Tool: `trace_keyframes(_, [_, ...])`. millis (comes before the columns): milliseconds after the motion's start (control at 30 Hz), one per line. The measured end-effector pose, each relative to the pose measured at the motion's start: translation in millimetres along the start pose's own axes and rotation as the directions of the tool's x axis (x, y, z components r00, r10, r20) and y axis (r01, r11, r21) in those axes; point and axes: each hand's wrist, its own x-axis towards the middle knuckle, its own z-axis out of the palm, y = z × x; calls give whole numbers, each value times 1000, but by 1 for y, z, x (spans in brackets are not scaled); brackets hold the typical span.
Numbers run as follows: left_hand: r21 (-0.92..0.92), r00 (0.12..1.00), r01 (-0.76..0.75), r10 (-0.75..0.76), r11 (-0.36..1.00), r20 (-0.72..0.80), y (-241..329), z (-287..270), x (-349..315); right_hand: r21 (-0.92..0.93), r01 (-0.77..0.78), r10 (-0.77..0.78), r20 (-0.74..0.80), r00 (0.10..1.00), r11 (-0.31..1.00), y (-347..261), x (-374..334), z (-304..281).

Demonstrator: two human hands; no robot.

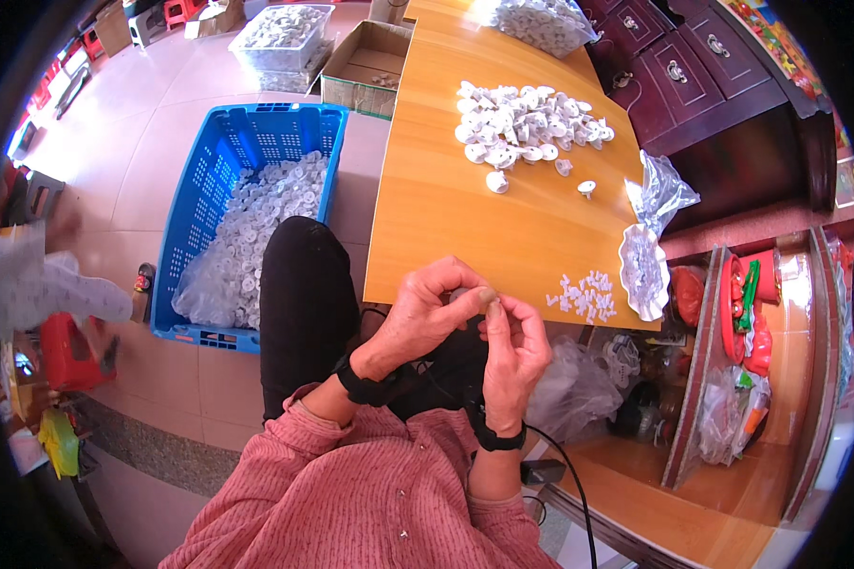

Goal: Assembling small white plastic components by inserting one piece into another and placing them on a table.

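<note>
My left hand (429, 308) and my right hand (515, 358) meet over the near edge of the wooden table (427, 209). Thumbs and fingers are pinched together at the tips, and what they hold is too small and covered to make out. To the right of them lies a small heap of tiny white plastic pieces (586, 297). Farther back spreads a larger pile of white round plastic parts (531, 119) with stems. Two of these parts sit apart in front of the pile, one a white disc piece (586, 189).
Left of my knee stands a blue crate (182, 228) of whitish parts. A scalloped white tray (642, 270) and a clear plastic bag (669, 190) lie along the table's right edge. Open shelving (697, 379) is at right; a blurred person's arm (76, 294) at left.
</note>
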Motion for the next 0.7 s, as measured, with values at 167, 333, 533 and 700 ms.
trace_keyframes(167, [-99,996,83,-81,992,22,8,0,-2,51,-19,19,-10,1000,999,-3,1,3])
trace_keyframes(333, [-370,979,204,-180,906,100,3,-3,-3,79,0,2,-29,1000,997,-2,2,2])
trace_keyframes(533, [-573,967,240,-142,783,210,1,-8,-3,-25,148,-150,-83,985,989,-1,4,0])
trace_keyframes(700, [-559,972,219,-131,800,193,0,-5,-5,-165,307,-316,-30,948,937,-3,4,0])
